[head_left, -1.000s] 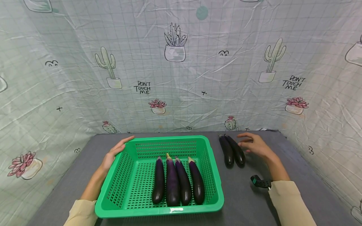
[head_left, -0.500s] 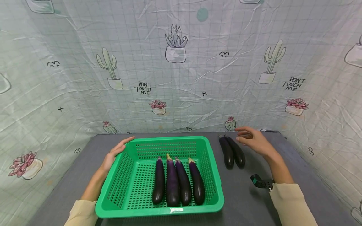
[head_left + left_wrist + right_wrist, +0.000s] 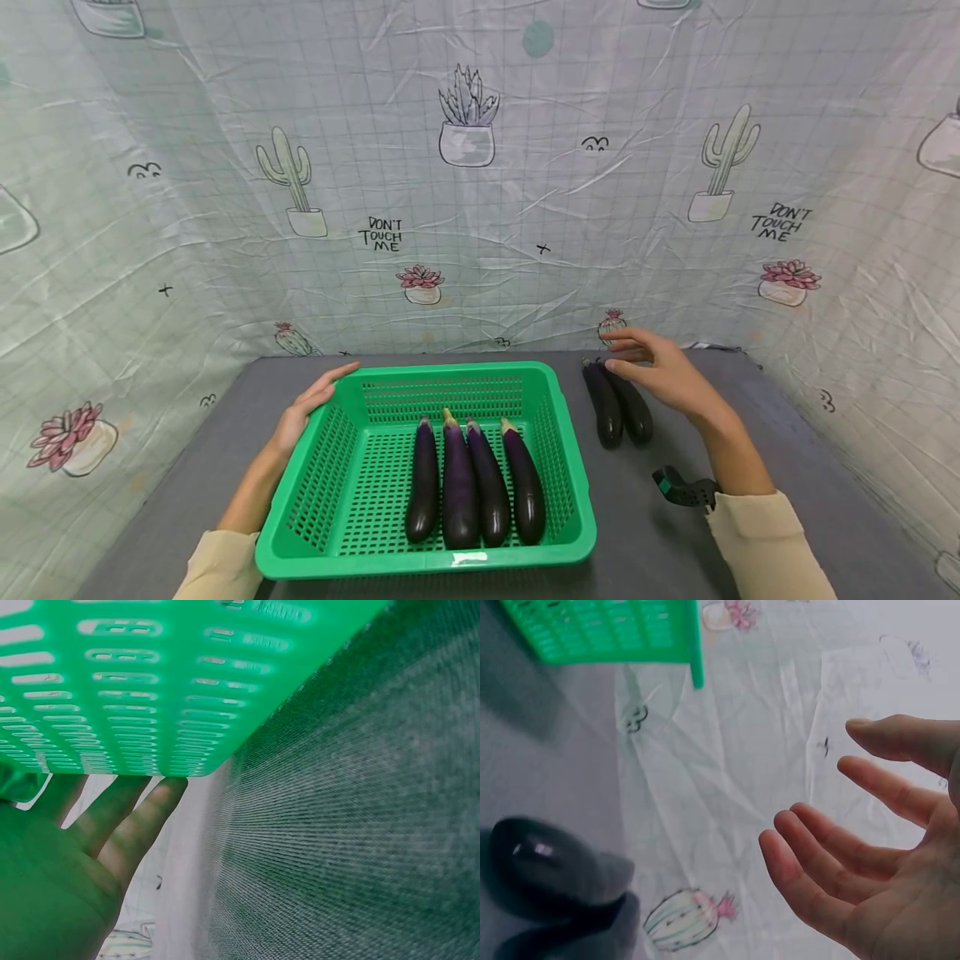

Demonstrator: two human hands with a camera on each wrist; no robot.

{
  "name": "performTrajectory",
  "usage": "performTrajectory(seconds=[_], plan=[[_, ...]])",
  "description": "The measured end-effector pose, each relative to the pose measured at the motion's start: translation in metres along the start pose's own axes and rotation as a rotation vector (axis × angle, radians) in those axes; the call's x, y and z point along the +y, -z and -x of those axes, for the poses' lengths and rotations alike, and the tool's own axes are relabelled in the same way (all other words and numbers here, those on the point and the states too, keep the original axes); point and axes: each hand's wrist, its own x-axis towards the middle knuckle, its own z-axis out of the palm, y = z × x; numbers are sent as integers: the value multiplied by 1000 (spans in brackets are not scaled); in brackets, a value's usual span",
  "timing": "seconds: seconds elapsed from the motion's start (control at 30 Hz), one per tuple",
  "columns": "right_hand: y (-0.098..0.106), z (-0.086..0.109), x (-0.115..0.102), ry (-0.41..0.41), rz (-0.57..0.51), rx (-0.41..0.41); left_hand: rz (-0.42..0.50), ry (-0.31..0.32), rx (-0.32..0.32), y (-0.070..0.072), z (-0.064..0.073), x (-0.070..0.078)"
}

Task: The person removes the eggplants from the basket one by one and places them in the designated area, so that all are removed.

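Note:
In the head view my left hand (image 3: 291, 425) rests along the left side of a green plastic basket (image 3: 426, 563). Its straightened fingers (image 3: 135, 834) touch the basket's slotted wall in the left wrist view. Several dark purple eggplants (image 3: 459, 492) lie side by side inside, stems pointing away from me. To the right of the basket, two more eggplants (image 3: 602, 408) lie together on the table. Over their stem ends hovers my right hand (image 3: 663, 371), partly covering the right-hand one. The right wrist view shows its fingers spread and holding nothing, apart from the eggplants (image 3: 544, 866).
A grey cloth covers the table (image 3: 637, 517). Behind and at both sides hangs a pale curtain (image 3: 540, 192) printed with cacti and potted plants. A black band (image 3: 686, 490) is on my right wrist.
My right hand has risen from beside the right-hand loose eggplant and moved left over the stem ends. My left hand, the basket and the eggplants stay in place.

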Motion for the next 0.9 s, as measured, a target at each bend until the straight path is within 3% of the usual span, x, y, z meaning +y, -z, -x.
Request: performTrajectory(seconds=[0.2,0.57,0.9], plan=[[-7,-7,-23,40,-6,-37,-90,4,45,-1,-2,3],[-38,-35,-76,141,57,-175,-71,-3,45,1,-1,3],[-78,-57,-116,161,109,-339,-64,-17,29,0,-1,2]])
